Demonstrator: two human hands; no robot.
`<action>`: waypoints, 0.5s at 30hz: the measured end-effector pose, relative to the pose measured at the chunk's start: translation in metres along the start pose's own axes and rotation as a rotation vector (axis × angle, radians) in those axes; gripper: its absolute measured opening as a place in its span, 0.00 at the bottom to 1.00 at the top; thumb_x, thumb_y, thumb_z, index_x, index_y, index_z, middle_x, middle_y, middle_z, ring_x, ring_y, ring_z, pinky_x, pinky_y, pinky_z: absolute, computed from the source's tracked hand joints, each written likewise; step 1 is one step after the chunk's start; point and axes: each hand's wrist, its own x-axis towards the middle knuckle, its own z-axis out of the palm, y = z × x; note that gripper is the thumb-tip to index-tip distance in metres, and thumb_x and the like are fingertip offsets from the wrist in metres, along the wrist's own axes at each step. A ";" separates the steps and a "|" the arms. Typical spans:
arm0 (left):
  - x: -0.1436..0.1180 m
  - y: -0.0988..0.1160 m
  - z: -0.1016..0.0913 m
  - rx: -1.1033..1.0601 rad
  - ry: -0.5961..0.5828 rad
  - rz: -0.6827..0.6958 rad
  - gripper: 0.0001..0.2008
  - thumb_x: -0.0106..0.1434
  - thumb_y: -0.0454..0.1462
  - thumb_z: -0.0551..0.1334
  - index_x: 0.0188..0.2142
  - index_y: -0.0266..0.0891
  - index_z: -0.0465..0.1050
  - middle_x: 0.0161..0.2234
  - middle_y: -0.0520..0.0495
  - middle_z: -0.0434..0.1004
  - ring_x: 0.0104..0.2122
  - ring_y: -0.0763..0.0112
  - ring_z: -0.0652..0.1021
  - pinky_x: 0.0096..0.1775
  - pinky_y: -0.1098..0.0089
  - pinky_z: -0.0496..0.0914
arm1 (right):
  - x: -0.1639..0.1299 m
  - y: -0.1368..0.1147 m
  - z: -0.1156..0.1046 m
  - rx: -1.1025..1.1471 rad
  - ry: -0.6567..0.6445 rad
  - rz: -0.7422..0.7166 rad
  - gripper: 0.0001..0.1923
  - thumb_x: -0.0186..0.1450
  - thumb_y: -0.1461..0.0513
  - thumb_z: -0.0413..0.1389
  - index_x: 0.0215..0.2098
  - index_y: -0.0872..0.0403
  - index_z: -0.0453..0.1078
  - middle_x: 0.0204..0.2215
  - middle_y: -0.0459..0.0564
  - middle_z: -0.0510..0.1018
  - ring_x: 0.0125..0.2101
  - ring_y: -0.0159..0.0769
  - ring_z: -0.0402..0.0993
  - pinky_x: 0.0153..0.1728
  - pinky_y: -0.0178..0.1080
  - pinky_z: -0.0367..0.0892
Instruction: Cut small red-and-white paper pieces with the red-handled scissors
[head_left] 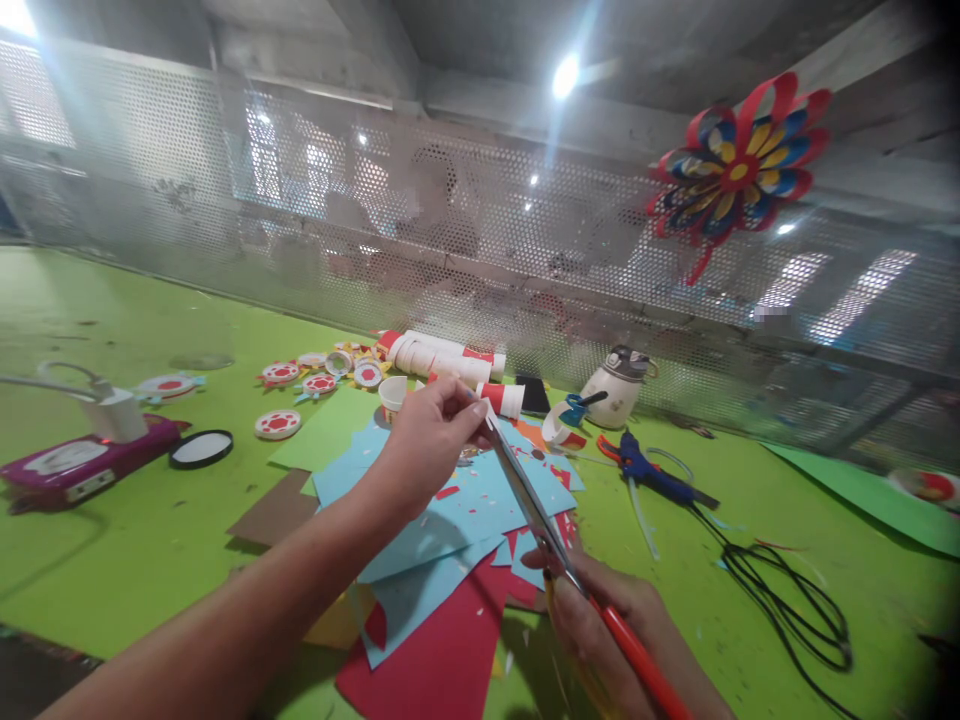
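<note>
My right hand point(607, 610) is closed around a pair of scissors point(525, 490) with a red handle, their long metal blades pointing up and away to the left. Near the blade tips my left hand point(442, 430) pinches a small white piece point(489, 412), perhaps paper; most of it is hidden by the fingers. Under both hands lie overlapping light blue sheets point(450, 530) strewn with red and white scraps. A red sheet point(427, 650) sticks out below them. Just beyond the left hand are a cut paper cup point(391, 398) and a red-and-white paper cup point(504, 400).
Stacked paper cups point(442, 358) lie at the back, left of a bottle point(616, 385). A blue glue gun point(652, 475) with a coiled black cable point(787, 600) is at right. Left are a purple power strip point(97, 460), a black-rimmed lid point(201, 448) and several turtle-like paper crafts point(319, 385).
</note>
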 end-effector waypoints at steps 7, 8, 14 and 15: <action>-0.001 -0.001 0.000 0.010 -0.005 0.002 0.07 0.56 0.31 0.61 0.24 0.36 0.65 0.19 0.54 0.70 0.21 0.78 0.72 0.28 0.74 0.68 | 0.000 -0.002 -0.001 -0.018 0.003 -0.014 0.24 0.64 0.44 0.46 0.33 0.54 0.70 0.16 0.39 0.52 0.17 0.28 0.48 0.18 0.33 0.44; -0.001 -0.001 0.000 0.012 -0.007 0.001 0.06 0.56 0.31 0.61 0.24 0.36 0.65 0.19 0.54 0.70 0.21 0.78 0.72 0.28 0.74 0.68 | 0.000 -0.001 -0.001 -0.019 0.007 -0.018 0.24 0.64 0.44 0.46 0.33 0.55 0.70 0.16 0.39 0.52 0.18 0.28 0.48 0.18 0.33 0.45; 0.000 -0.001 -0.001 0.015 -0.014 0.008 0.07 0.57 0.32 0.61 0.24 0.36 0.64 0.19 0.54 0.70 0.21 0.78 0.72 0.28 0.74 0.68 | 0.000 -0.002 0.000 -0.018 0.011 -0.019 0.25 0.64 0.45 0.46 0.36 0.56 0.72 0.17 0.39 0.53 0.19 0.29 0.49 0.19 0.34 0.47; 0.001 -0.001 -0.001 0.013 -0.014 0.010 0.07 0.57 0.32 0.61 0.24 0.37 0.64 0.19 0.54 0.70 0.21 0.78 0.72 0.28 0.74 0.68 | 0.000 -0.003 0.000 -0.023 0.015 -0.020 0.25 0.64 0.45 0.46 0.36 0.56 0.73 0.17 0.39 0.53 0.18 0.29 0.49 0.19 0.34 0.48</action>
